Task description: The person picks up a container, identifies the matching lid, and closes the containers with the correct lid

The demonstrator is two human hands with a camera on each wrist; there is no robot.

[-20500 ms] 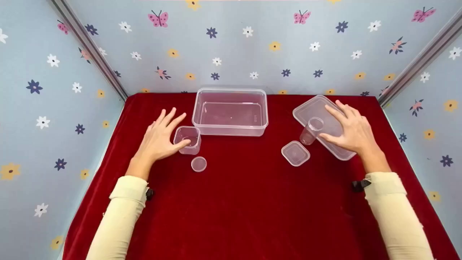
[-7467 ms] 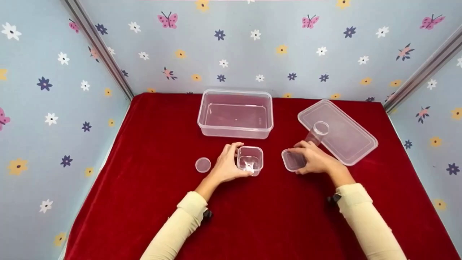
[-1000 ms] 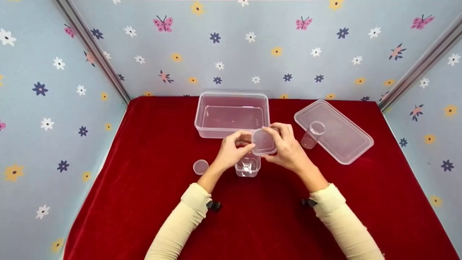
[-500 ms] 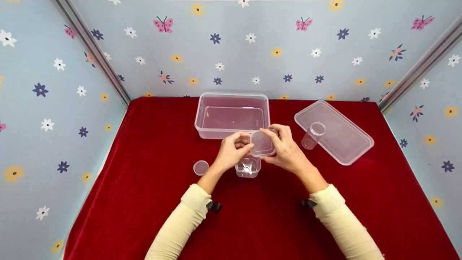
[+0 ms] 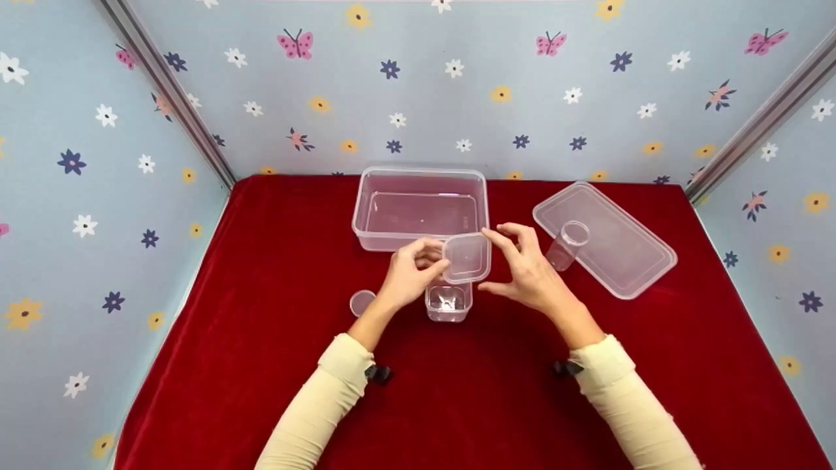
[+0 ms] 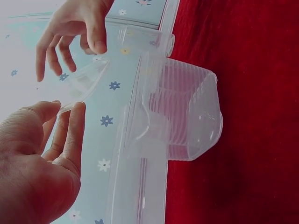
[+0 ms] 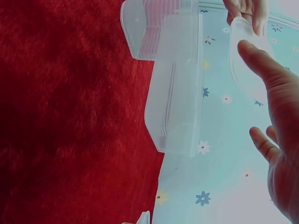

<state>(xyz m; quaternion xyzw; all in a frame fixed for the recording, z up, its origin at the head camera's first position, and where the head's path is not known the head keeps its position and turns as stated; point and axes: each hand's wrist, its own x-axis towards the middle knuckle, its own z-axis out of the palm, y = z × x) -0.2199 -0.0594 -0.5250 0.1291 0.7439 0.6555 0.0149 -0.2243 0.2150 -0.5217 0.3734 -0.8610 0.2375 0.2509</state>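
The left hand [image 5: 408,274] pinches the small square lid [image 5: 466,258] at its left edge, thumb and curled fingers [image 6: 70,135] closed on the rim, and holds it raised and roughly level. The right hand [image 5: 526,271] is just to the right of the lid, open, with its fingers spread and lightly bent; its index fingertip reaches the lid's upper right corner, and in the right wrist view the thumb [image 7: 261,65] lies against the lid's edge without closing on it.

Directly below the lid and between the two hands, the small square container [image 5: 448,303] stands upright on the red cloth [image 5: 457,405], its mouth uncovered. The lid hovers above it and a little beyond, not touching it.

Just beyond the hands, the large rectangular container [image 5: 420,207] sits open near the back wall; the lid's far edge overlaps its near wall in the head view. To the left of the left hand, near its wrist, a small round lid [image 5: 361,302] lies flat on the cloth. To the right of the right hand a clear round cup [image 5: 565,243] stands beside its fingertips, against the near edge of the large flat lid [image 5: 620,248], which lies at an angle on the cloth.

Cream sleeves [image 5: 313,411] cover both forearms. Pale blue walls [image 5: 457,98] printed with flowers and butterflies enclose the cloth on three sides.
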